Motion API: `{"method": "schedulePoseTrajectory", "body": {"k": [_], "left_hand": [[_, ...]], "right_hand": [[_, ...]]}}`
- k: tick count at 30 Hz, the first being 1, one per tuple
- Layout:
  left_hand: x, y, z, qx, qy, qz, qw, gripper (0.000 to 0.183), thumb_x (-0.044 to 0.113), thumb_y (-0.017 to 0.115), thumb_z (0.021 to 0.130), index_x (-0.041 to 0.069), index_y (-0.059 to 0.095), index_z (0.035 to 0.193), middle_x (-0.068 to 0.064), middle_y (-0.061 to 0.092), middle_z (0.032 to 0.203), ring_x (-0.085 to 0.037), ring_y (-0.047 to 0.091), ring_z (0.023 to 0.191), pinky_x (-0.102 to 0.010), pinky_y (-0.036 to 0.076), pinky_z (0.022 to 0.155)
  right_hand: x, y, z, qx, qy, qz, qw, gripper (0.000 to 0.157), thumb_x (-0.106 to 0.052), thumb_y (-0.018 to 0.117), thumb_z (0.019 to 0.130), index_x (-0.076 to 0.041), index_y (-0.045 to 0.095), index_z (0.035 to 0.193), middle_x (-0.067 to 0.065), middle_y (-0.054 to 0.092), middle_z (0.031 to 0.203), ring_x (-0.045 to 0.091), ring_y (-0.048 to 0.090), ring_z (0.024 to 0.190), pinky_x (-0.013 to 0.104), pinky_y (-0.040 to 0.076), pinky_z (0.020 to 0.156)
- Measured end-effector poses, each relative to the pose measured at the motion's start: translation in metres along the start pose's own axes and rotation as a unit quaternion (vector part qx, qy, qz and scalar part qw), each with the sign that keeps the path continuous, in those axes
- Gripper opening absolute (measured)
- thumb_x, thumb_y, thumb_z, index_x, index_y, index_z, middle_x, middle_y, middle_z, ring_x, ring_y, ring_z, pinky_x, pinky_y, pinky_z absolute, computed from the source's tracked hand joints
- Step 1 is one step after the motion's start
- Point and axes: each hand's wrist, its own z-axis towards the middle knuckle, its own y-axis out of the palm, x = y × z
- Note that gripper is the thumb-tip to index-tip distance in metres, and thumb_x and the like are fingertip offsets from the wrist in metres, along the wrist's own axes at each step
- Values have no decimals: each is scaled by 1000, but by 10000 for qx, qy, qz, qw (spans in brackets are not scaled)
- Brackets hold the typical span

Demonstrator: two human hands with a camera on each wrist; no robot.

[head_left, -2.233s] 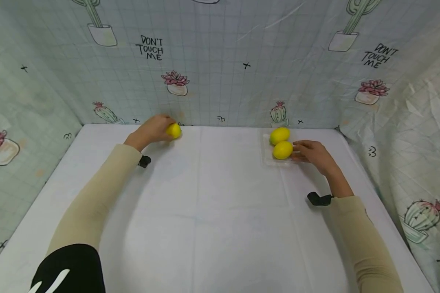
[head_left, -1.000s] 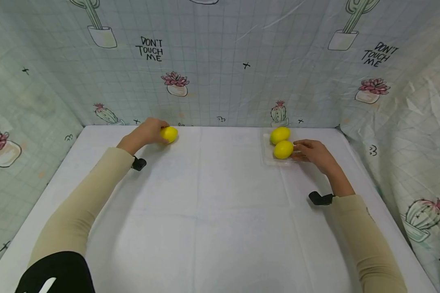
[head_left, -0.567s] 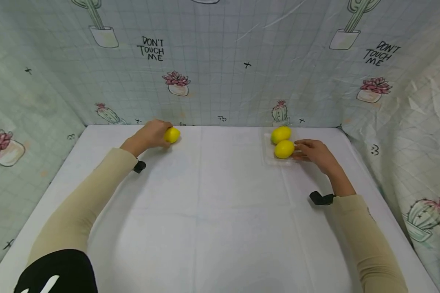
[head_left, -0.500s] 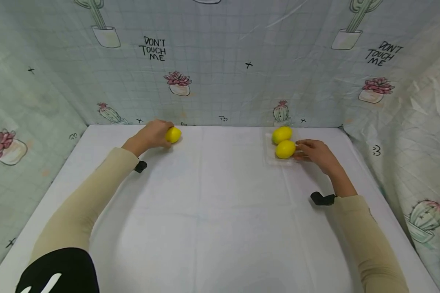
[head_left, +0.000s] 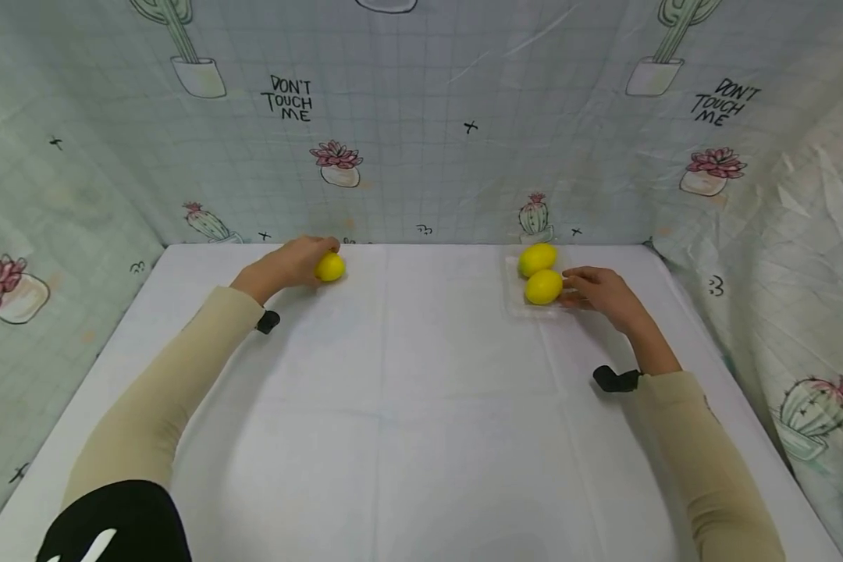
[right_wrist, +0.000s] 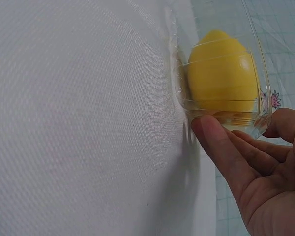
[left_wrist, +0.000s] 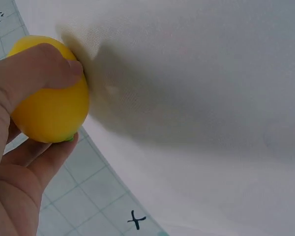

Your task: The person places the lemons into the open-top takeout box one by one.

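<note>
Head view: my left hand [head_left: 288, 265] pinches a lemon [head_left: 332, 267] near the far edge of the bench [head_left: 421, 375], left of centre. My right hand [head_left: 602, 297] is on the right, fingers extended to the side of a clear box [head_left: 514, 303]. The box contains a far lemon [head_left: 537, 259] and a near lemon [head_left: 544, 287], one behind the other. Each arm wears a beige sleeve [head_left: 140, 406], with a black part [head_left: 269, 321] at the cuff. Printed curtain [head_left: 407, 172] encloses the bench at the back and both sides.

Left wrist view: my thumb [left_wrist: 49, 69] lies across one side of the lemon; my fingers support the other side. A green spot [left_wrist: 70, 138] marks the lemon's end, next to a fingertip. I cannot tell whether the lemon touches the bench.

Right wrist view: my right hand is loosely spread, fingertips at the outside of the box wall. One lemon shows through the wall, narrow end upward.
</note>
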Motion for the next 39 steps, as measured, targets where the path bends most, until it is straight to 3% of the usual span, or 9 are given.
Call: {"method": "schedulePoseTrajectory", "body": {"k": [8, 11, 16, 22, 28, 32, 39], "left_hand": [[-6, 3, -7, 183, 2, 10, 9998, 71, 10, 85, 81, 1, 52, 144, -24, 54, 138, -41, 52, 122, -59, 41, 111], [-7, 5, -11, 581, 75, -270, 9979, 71, 15, 84, 81, 0, 51, 142, -24, 54, 139, -42, 53, 122, -59, 43, 109], [-3, 6, -15, 1258, 224, -978, 9870, 67, 19, 81, 81, 0, 53, 138, -23, 61, 131, -38, 57, 110, -57, 48, 100], [23, 10, -19, 1557, 344, -1393, 9773, 65, 20, 79, 82, 1, 53, 139, -20, 65, 123, -34, 59, 100, -52, 52, 93], [57, 14, -19, 2261, 1224, -1367, 9567, 57, 18, 79, 81, 2, 58, 132, -16, 68, 121, -31, 63, 96, -47, 57, 91], [78, 15, -14, 2493, 1832, -1325, 9417, 58, 17, 78, 80, 0, 59, 132, -17, 67, 125, -31, 64, 102, -47, 56, 94], [100, 16, -4, 2705, 2107, -1594, 9257, 57, 17, 80, 80, 3, 60, 131, -14, 68, 123, -26, 64, 95, -40, 59, 86]], "right_hand": [[1, 1, 5, -43, 92, 54, 9999, 56, -29, 41, 111, 6, 33, 154, 29, 45, 150, 36, 63, 121, 34, 54, 98], [2, 1, 6, -49, 177, 94, 9998, 56, -29, 40, 111, 6, 33, 154, 29, 44, 151, 36, 62, 122, 37, 53, 99], [0, 1, 3, -34, 123, 41, 9999, 56, -30, 42, 111, 5, 34, 154, 29, 45, 151, 36, 62, 122, 35, 54, 98], [-3, 0, -2, -15, 11, -6, 10000, 58, -32, 44, 110, 6, 35, 153, 29, 47, 149, 34, 64, 119, 33, 55, 96], [-3, -2, -3, -56, -89, 15, 9999, 58, -31, 44, 110, 7, 35, 153, 29, 47, 148, 31, 67, 115, 32, 55, 95], [-1, -2, -1, -47, -48, 19, 10000, 58, -31, 44, 110, 7, 35, 153, 29, 47, 148, 33, 65, 117, 31, 55, 95], [0, 1, 3, 57, 108, -1, 9999, 57, -32, 44, 110, 5, 36, 153, 28, 47, 149, 30, 66, 117, 30, 57, 93]]}}
